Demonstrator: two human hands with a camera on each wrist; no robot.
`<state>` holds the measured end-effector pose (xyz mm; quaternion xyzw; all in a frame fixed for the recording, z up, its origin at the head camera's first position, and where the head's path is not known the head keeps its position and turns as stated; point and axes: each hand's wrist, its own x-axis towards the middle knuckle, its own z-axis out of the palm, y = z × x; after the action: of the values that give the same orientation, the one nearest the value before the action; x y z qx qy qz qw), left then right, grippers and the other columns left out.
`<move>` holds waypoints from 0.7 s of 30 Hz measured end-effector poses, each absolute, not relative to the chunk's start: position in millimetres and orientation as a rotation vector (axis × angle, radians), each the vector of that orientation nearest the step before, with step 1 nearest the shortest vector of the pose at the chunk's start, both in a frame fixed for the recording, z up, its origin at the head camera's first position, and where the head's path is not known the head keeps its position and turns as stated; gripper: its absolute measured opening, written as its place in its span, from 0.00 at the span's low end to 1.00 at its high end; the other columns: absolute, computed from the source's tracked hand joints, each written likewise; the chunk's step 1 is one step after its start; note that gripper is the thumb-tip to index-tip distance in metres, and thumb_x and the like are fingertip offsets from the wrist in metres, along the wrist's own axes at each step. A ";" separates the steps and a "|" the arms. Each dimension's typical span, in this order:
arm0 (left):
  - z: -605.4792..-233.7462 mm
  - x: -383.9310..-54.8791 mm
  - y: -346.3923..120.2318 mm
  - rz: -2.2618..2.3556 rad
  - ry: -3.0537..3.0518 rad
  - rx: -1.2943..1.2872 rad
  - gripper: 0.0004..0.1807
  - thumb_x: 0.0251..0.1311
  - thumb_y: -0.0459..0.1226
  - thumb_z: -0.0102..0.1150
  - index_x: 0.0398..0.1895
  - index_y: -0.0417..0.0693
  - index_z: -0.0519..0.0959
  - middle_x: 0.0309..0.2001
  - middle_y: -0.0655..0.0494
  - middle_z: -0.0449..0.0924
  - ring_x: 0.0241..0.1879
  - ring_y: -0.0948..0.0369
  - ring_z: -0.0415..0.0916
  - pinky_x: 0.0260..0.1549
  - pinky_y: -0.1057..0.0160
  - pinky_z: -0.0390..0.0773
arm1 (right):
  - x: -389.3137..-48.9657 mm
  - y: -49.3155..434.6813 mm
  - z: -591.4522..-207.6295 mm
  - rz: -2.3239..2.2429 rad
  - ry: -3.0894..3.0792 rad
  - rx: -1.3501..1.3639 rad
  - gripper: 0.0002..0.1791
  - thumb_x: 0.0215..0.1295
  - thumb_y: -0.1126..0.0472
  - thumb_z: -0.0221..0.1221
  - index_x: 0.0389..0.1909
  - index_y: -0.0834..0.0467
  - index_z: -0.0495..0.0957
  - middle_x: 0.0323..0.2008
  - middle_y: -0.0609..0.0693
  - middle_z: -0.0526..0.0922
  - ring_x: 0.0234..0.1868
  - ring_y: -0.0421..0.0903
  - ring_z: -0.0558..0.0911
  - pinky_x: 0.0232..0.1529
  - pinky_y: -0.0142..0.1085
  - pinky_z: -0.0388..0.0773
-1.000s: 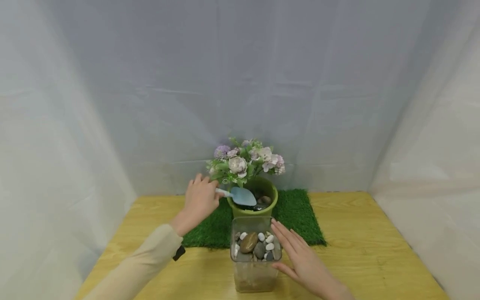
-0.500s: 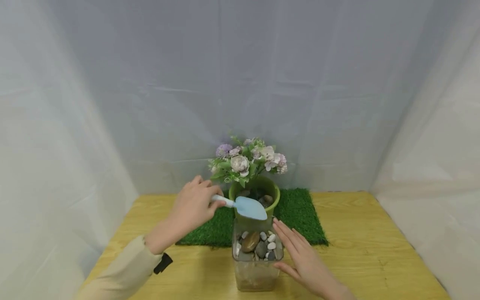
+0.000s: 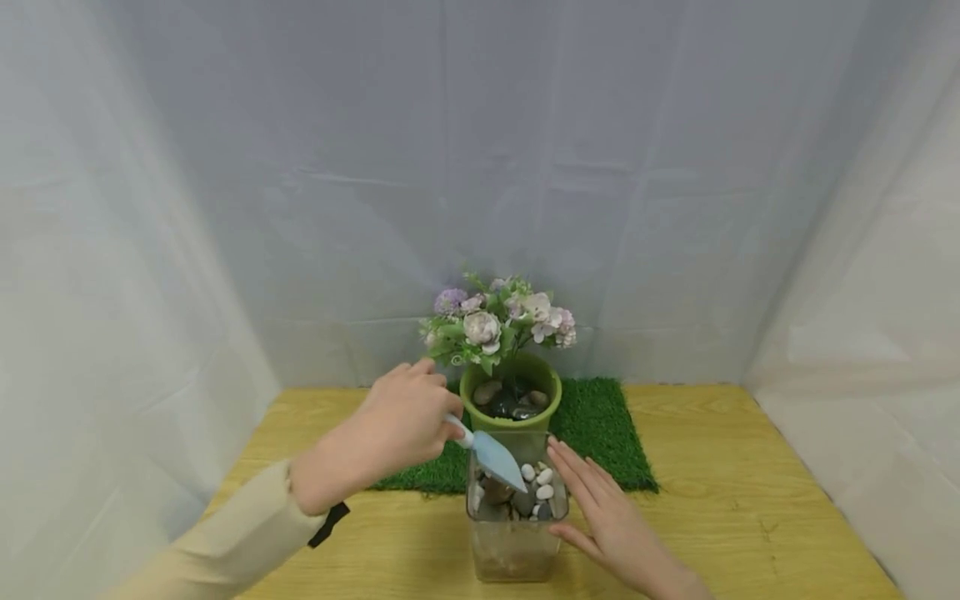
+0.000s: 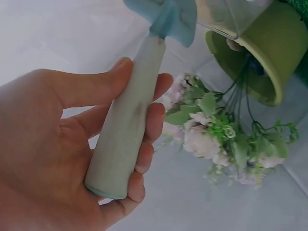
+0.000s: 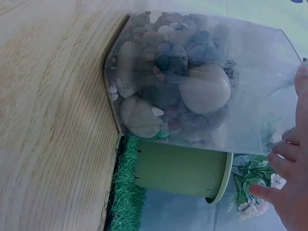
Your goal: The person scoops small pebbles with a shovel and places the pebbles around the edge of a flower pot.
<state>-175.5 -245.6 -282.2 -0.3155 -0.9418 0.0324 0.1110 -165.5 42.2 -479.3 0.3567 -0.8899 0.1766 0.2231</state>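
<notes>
My left hand [image 3: 401, 421] grips the white handle of a small trowel [image 3: 497, 460] with a light blue blade. In the left wrist view, thumb and fingers wrap round that trowel handle [image 4: 127, 120]. The blade tilts down into the mouth of a clear square container [image 3: 517, 550], over the pebbles [image 3: 545, 492] inside. With fairly straight fingers, my right hand [image 3: 607, 517] rests against the container's right side and rim. Behind the container stands a green flower pot [image 3: 547, 408] with dark and brown stones in it.
Pink, white and purple flowers [image 3: 483, 329] rise from the pot. It stands on a mat of artificial grass [image 3: 607, 442] on the wooden table [image 3: 735, 517]. White sheeting [image 3: 480, 167] hangs behind and on both sides.
My left hand has brought the trowel from over the pot toward me, and its blade now dips into the container. My right hand has stayed at the container's side.
</notes>
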 end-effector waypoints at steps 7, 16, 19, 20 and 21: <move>-269.3 -169.0 -230.6 0.233 -2.806 -0.957 0.12 0.56 0.47 0.74 0.21 0.53 0.86 0.25 0.61 0.80 0.34 0.58 0.69 0.36 0.60 0.70 | -165.7 43.5 -479.4 0.486 -2.452 0.993 0.49 0.67 0.47 0.66 0.80 0.61 0.51 0.80 0.55 0.53 0.75 0.51 0.64 0.76 0.38 0.49; -272.9 -171.2 -207.2 0.573 -2.841 -0.948 0.11 0.60 0.47 0.71 0.25 0.53 0.86 0.27 0.58 0.82 0.46 0.54 0.76 0.49 0.57 0.75 | -165.9 43.1 -478.8 0.476 -2.458 0.975 0.50 0.66 0.47 0.66 0.80 0.60 0.51 0.80 0.54 0.53 0.74 0.51 0.66 0.65 0.55 0.69; -281.7 -170.7 -201.2 0.635 -2.799 -0.954 0.12 0.61 0.46 0.70 0.22 0.54 0.85 0.25 0.58 0.79 0.43 0.56 0.76 0.44 0.59 0.74 | -165.6 43.2 -479.5 0.483 -2.452 0.983 0.50 0.66 0.47 0.66 0.80 0.60 0.52 0.80 0.54 0.53 0.74 0.51 0.66 0.66 0.53 0.68; -284.2 -170.3 -199.5 0.657 -2.783 -0.955 0.12 0.61 0.46 0.70 0.21 0.55 0.84 0.24 0.58 0.79 0.43 0.56 0.76 0.43 0.60 0.73 | -165.4 43.3 -479.7 0.488 -2.453 0.983 0.49 0.66 0.46 0.66 0.80 0.60 0.51 0.80 0.54 0.53 0.74 0.50 0.65 0.67 0.52 0.67; -286.3 -170.1 -198.1 0.677 -2.766 -0.954 0.13 0.60 0.47 0.70 0.20 0.55 0.84 0.24 0.59 0.78 0.43 0.56 0.76 0.42 0.60 0.73 | -165.4 43.4 -480.1 0.490 -2.449 0.986 0.49 0.67 0.46 0.66 0.80 0.60 0.51 0.80 0.54 0.54 0.74 0.50 0.65 0.67 0.52 0.67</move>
<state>-170.1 -198.1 -286.3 -0.3169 -0.9188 0.2250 0.0690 -165.4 43.4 -480.1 0.3578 -0.8884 0.1779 0.2260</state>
